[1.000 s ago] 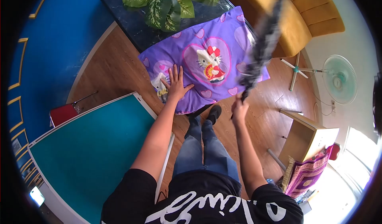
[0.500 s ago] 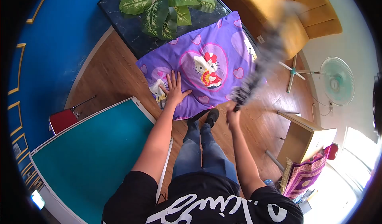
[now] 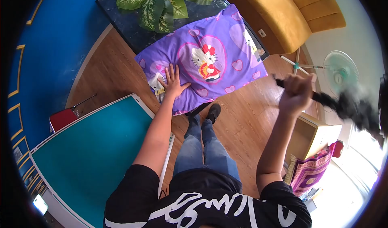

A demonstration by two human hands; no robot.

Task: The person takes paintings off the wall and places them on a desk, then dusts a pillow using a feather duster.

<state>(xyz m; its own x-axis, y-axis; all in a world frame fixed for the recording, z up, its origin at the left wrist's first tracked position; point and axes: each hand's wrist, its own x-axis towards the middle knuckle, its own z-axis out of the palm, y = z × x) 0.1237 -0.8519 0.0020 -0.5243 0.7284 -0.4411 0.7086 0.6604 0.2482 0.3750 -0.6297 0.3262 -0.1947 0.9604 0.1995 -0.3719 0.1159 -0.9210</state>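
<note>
On a dark marbled surface (image 3: 127,29), near a leafy plant (image 3: 152,11) cropped by the upper edge, lies a purple pillow (image 3: 232,72) that hides the surface's near part. The left hand (image 3: 173,84) rests on it, fingers spread, probably to steady it. The right hand (image 3: 297,94) has its fingers clamped around a black duster (image 3: 351,104), perhaps held aside for clearance, its far end blurred.

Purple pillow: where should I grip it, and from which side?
Probably pinch the pillow at its near right corner, coming from the right: that corner seems to overhang the dark table, while the left hand lies flat on its left part.
</note>
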